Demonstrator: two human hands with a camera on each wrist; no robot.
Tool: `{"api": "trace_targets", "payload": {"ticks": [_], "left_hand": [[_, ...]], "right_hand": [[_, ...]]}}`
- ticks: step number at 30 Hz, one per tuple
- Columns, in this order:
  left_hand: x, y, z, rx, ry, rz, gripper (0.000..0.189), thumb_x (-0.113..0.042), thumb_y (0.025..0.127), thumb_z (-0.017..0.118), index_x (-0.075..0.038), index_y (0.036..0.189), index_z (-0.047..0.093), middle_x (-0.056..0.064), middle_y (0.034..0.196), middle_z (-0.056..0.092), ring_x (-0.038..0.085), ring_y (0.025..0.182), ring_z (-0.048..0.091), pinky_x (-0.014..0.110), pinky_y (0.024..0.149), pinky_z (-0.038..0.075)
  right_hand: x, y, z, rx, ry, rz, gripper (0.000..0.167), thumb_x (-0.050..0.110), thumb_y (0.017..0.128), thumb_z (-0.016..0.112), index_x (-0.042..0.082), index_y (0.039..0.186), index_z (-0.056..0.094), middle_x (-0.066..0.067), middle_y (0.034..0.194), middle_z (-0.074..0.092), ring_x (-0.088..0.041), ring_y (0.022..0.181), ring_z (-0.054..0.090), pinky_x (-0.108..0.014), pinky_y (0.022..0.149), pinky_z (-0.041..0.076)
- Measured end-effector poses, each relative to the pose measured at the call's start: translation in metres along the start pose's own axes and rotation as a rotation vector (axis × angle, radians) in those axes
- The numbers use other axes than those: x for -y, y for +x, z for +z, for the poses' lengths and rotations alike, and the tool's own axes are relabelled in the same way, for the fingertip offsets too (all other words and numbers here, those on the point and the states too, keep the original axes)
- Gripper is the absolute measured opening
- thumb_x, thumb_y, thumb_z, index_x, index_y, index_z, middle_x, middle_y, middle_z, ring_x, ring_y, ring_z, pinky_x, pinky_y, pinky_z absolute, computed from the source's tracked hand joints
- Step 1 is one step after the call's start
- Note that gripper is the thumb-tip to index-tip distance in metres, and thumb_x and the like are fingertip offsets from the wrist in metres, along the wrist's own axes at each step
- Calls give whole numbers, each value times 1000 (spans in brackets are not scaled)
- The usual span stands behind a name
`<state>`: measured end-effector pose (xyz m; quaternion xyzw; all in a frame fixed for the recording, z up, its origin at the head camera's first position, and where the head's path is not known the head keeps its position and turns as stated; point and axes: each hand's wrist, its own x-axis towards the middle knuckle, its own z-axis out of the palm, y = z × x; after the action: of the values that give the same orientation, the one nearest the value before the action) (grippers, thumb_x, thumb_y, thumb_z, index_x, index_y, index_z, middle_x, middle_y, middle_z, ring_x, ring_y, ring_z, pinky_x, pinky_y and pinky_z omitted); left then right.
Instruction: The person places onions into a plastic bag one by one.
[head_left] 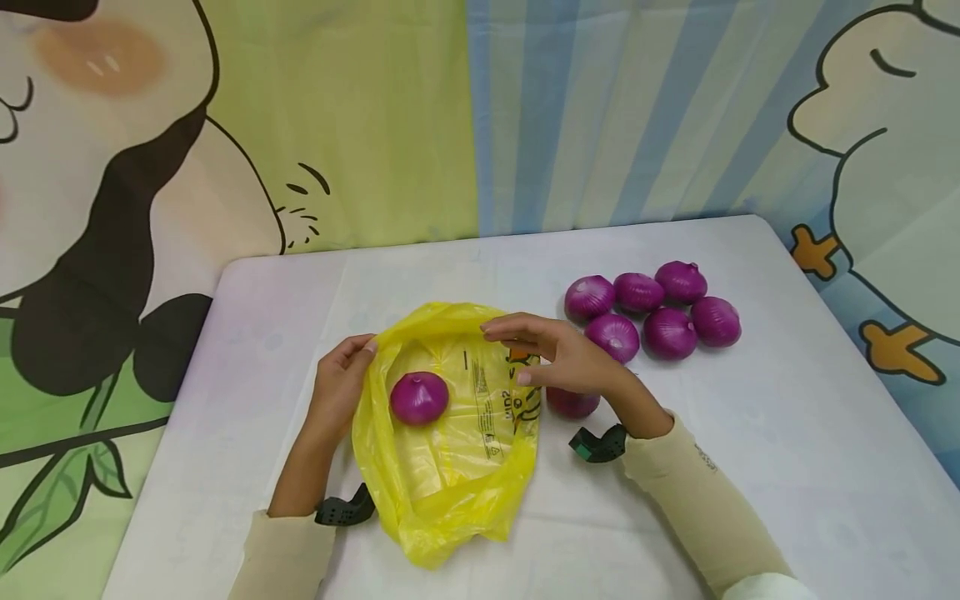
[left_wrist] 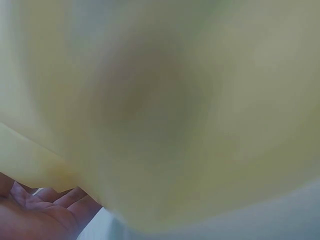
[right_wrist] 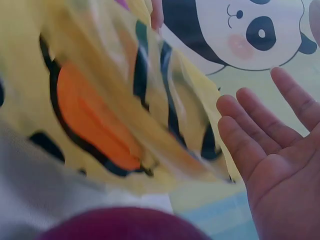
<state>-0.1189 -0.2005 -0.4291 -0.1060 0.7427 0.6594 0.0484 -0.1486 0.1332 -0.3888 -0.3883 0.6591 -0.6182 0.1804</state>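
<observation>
A yellow plastic bag [head_left: 450,492] lies with its mouth spread wide on the table. One purple onion [head_left: 419,397] sits inside it, toward the left. My left hand [head_left: 339,385] pinches the bag's left rim between thumb and fingers. My right hand [head_left: 573,354] hovers at the bag's right rim, fingers extended and holding nothing. In the right wrist view its fingers [right_wrist: 250,135] are spread beside the printed bag side. Under the right hand, a single onion [head_left: 573,404] is partly hidden. The bag blurs across most of the left wrist view.
Several more purple onions [head_left: 670,333] are grouped on the white table [head_left: 675,500] at the right. A cloth backdrop [head_left: 345,125] with cartoon animals stands behind the table's far edge. Black wrist cameras [head_left: 597,444] sit at both cuffs.
</observation>
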Motion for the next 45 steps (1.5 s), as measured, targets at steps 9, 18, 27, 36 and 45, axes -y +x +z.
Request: {"api": "trace_targets", "payload": {"ticks": [9,18,27,36,45], "left_hand": [[0,1,-1,-7,1,-6,42,-37,100,54,-4,125,59,11,117,60,19,93,62,24,78,55],[1,1,-1,-8,-1,-17,41,-38,100,54,-6,125,59,11,117,61,18,92,62,24,77,55],[1,2,-1,-3,-9,-15,39,-38,100,55,-7,123,60,11,117,61,19,92,62,24,77,55],[0,1,-2,0,-4,-20,41,-39,100,54,-7,125,59,11,118,61,19,92,62,25,77,56],[1,2,-1,-7,-1,-24,41,-38,100,54,-5,125,59,11,117,61,18,92,62,24,77,55]], "right_hand": [[0,-17,-11,-22,14,-32,57,12,89,72,-4,138,47,-26,136,49,-43,122,49,-49,102,41],[-1,-39,-20,-127,-60,-6,50,3,88,72,-7,132,50,-23,138,47,-35,125,49,-42,104,40],[-8,-55,-28,-170,-92,9,46,-8,86,68,-11,128,51,-27,137,45,-32,126,49,-38,104,39],[-18,-65,-29,-191,-125,67,52,-8,82,73,-7,130,52,-21,143,42,-25,132,43,-35,107,36],[-28,-67,-26,-187,-158,96,61,-5,77,79,-5,131,52,-16,148,37,-21,135,39,-34,109,32]]}}
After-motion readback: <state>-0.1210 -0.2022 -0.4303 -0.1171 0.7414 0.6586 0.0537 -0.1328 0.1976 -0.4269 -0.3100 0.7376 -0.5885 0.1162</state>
